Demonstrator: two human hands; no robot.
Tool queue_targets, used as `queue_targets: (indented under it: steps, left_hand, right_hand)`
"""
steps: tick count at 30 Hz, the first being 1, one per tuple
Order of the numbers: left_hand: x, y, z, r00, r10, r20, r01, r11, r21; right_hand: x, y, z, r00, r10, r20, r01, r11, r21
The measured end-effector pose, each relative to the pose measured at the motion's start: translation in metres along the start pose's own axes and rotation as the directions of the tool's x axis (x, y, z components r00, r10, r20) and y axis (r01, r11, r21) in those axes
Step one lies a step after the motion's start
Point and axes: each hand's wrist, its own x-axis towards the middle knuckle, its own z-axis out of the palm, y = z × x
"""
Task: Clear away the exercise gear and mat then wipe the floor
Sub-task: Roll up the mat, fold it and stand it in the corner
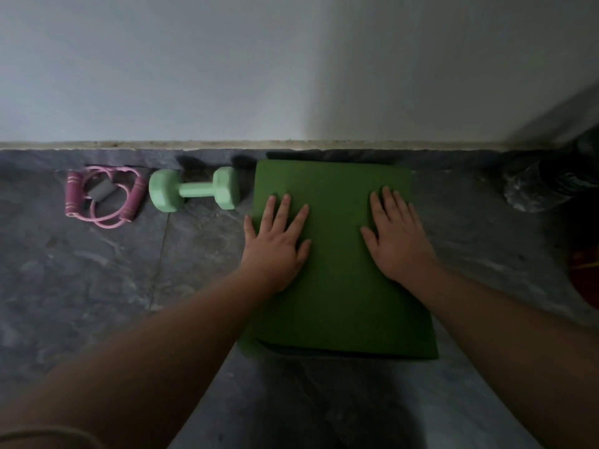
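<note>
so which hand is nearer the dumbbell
Left. The left hand lies flat on the mat's left edge, beside the dumbbell; the right hand lies farther right.

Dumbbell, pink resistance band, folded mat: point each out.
dumbbell point(196, 189), head view, middle of its handle.
pink resistance band point(72, 193), head view, left foam grip.
folded mat point(337, 277), head view, bare top surface.

Bare forearms, thin band on left wrist point(48, 435)
</note>
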Motion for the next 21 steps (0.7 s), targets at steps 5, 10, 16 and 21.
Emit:
queue_targets:
  steps: [5, 10, 16, 21]
  left_hand:
    - [-0.042, -0.004, -0.008, 0.991, 0.132, -0.021, -0.129, 0.986, 0.107]
    - [-0.095, 0.002, -0.002, 0.971, 0.222, -0.086, -0.217, 0.974, 0.062]
    - [-0.116, 0.0, 0.035, 0.979, 0.194, -0.062, -0.191, 0.98, 0.046]
    - [-0.114, -0.001, 0.048, 0.993, 0.115, 0.008, -0.115, 0.992, 0.056]
  right_hand:
    - [-0.021, -0.007, -0.02, 0.991, -0.049, -0.121, 0.051, 0.999, 0.009]
    - [-0.093, -0.02, -0.026, 0.969, -0.206, -0.135, 0.207, 0.978, -0.006]
    - [-0.152, -0.013, 0.011, 0.972, -0.233, 0.0, 0.233, 0.972, -0.018]
    - [-0.146, -0.01, 0.029, 0.975, -0.208, 0.075, 0.212, 0.976, -0.042]
